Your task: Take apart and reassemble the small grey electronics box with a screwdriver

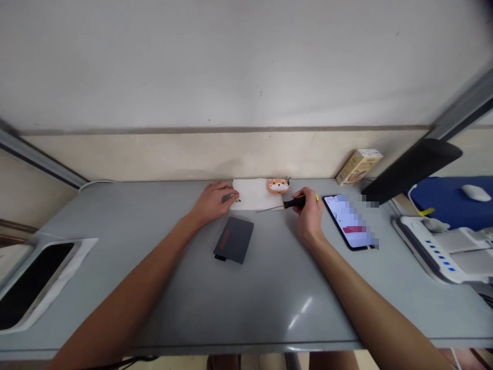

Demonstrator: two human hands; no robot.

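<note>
In my right hand [309, 211] is a screwdriver [295, 202] with a black and yellow handle, its thin shaft pointing left over the front edge of a white sheet of paper [252, 190]. My left hand [215, 201] rests at the paper's left edge, thumb and fingertips pinched together. Whatever they hold, if anything, is too small to name. Beside those fingertips lie tiny dark pieces [238, 201], perhaps screws. A dark grey flat rectangular device [234, 239] with reddish marking sits on the desk in front of the paper, apart from both hands.
An orange animal-faced case [278, 186] stands on the paper's right end. To the right are a lit phone [348, 223], a small carton [359, 167], a black upright post [416, 167] and a white power strip [435, 252]. A dark-screened device [36, 282] lies far left.
</note>
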